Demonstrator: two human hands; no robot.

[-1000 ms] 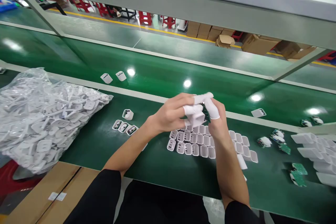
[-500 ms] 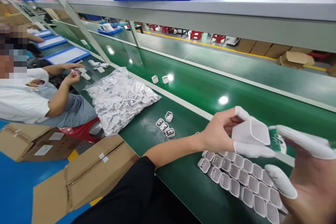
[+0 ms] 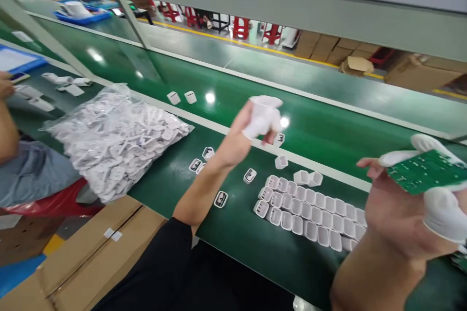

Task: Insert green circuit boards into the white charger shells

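Note:
My left hand, with white covers on some fingers, is closed over the bench's far side. It grips a small white plastic housing, blurred and largely covered by the fingers. At the right, my right hand is closed on a green circuit board, held face up between covered fingertips and thumb. Between the hands, rows of open white housings stand close together on the green bench. Other housings with dark parts inside, such as one housing, lie near my left forearm.
A clear bag of white plastic parts lies at the left. Beyond it is a co-worker's arm. Two housings rest on the green strip behind the pale rail. A cardboard box stands below the bench; a shelf beam crosses above.
My hands have moved apart. The left went left with the white housing; the right has turned, showing the board's face. The view has shifted right and down, and more loose housings show.

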